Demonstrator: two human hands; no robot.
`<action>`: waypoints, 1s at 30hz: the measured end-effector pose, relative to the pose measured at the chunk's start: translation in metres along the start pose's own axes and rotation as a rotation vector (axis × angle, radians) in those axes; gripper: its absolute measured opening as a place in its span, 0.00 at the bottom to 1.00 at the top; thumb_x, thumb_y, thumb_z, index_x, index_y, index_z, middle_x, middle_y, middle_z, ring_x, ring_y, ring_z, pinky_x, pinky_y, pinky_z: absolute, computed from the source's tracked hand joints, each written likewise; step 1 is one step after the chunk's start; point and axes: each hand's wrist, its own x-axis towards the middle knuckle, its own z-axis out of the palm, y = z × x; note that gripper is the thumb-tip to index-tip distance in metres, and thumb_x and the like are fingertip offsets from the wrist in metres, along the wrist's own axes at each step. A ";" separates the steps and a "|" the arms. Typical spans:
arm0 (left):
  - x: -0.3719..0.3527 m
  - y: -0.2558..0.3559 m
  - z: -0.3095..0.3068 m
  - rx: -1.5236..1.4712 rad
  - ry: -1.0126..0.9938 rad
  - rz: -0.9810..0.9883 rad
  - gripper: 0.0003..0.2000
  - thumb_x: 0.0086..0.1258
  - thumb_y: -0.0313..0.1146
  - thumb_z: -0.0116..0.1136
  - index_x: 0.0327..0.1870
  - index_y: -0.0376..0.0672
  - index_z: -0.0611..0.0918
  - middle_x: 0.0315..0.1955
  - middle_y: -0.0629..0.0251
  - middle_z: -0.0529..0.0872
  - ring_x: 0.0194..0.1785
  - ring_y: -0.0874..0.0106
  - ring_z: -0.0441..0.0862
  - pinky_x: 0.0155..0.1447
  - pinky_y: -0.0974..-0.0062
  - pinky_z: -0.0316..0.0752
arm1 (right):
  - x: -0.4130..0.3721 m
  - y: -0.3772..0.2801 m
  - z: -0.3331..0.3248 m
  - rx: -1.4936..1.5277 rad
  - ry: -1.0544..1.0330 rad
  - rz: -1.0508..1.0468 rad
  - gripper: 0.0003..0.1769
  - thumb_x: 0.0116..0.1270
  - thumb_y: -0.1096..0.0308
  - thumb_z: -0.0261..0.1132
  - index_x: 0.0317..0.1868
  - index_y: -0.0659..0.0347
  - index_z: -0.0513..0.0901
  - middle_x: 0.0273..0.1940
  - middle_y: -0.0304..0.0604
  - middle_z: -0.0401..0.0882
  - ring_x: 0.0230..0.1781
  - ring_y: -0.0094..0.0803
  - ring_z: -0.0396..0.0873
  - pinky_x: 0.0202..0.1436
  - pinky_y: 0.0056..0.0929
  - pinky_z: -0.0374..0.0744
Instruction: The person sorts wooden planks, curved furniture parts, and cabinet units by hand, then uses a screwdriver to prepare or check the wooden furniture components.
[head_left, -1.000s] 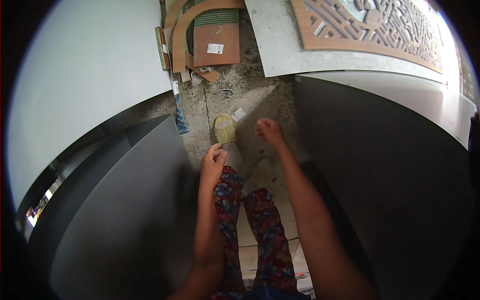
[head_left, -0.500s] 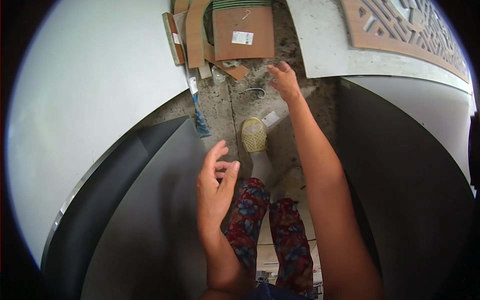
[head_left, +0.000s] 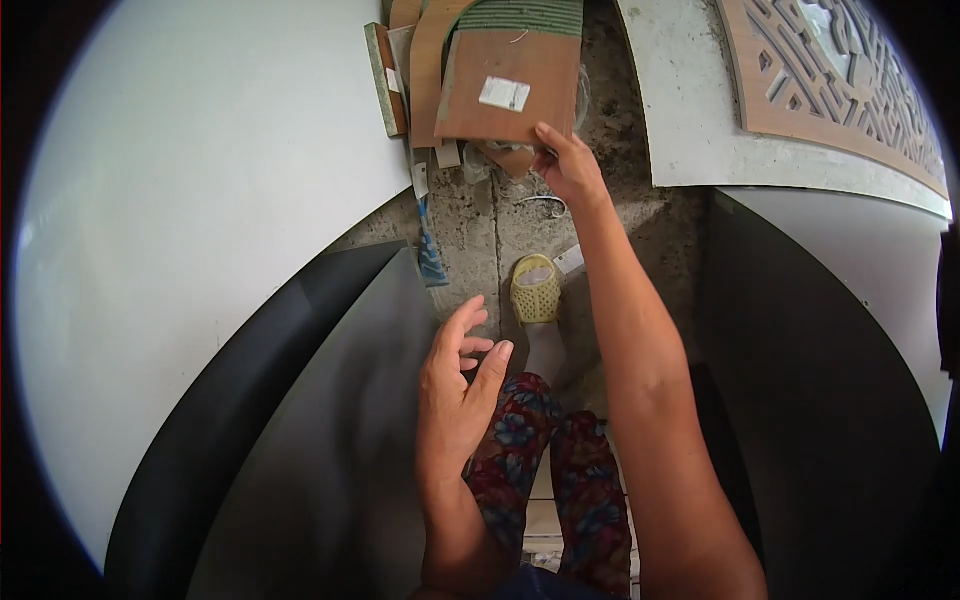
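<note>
My right hand (head_left: 570,168) pinches the near right corner of a brown board (head_left: 505,65), thumb on top and fingers beneath. A white label (head_left: 504,94) is stuck on the board, and a green ridged strip (head_left: 530,15) lies at its far end. Over my legs, my left hand (head_left: 462,390) hangs in the air with its fingers apart, holding nothing. Curved brown pieces (head_left: 430,75) lie beside and under the board.
Dark grey panels (head_left: 330,430) stand at left and right (head_left: 830,350). A large white panel (head_left: 200,200) fills the left side. A fretwork panel (head_left: 800,80) lies at the upper right. On the concrete floor (head_left: 470,225) are my yellow shoe (head_left: 535,290) and a blue strip (head_left: 430,245).
My right hand has reached the brown board and closed on its corner; the near edge is now tilted and raised. My left hand stays open. The view has shifted slightly.
</note>
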 end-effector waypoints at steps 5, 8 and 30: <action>0.001 -0.002 -0.002 -0.009 0.008 0.003 0.22 0.65 0.30 0.56 0.60 0.38 0.69 0.50 0.54 0.77 0.41 0.75 0.76 0.45 0.78 0.72 | -0.066 0.027 -0.035 -0.134 0.048 0.062 0.21 0.60 0.64 0.65 0.50 0.63 0.73 0.43 0.37 0.76 0.40 0.25 0.74 0.40 0.24 0.72; 0.001 -0.004 -0.002 -0.012 0.007 -0.014 0.22 0.65 0.31 0.56 0.60 0.38 0.69 0.50 0.54 0.77 0.41 0.76 0.76 0.45 0.78 0.72 | -0.116 0.030 -0.049 -0.148 0.095 0.105 0.21 0.60 0.65 0.65 0.51 0.64 0.73 0.44 0.37 0.76 0.42 0.24 0.74 0.43 0.25 0.73; -0.007 -0.022 0.002 0.106 -0.017 -0.094 0.25 0.65 0.37 0.57 0.61 0.39 0.68 0.53 0.49 0.75 0.48 0.67 0.77 0.50 0.70 0.74 | -0.349 -0.001 -0.110 -0.069 0.200 0.372 0.22 0.58 0.71 0.64 0.53 0.65 0.73 0.48 0.43 0.76 0.47 0.31 0.76 0.50 0.31 0.76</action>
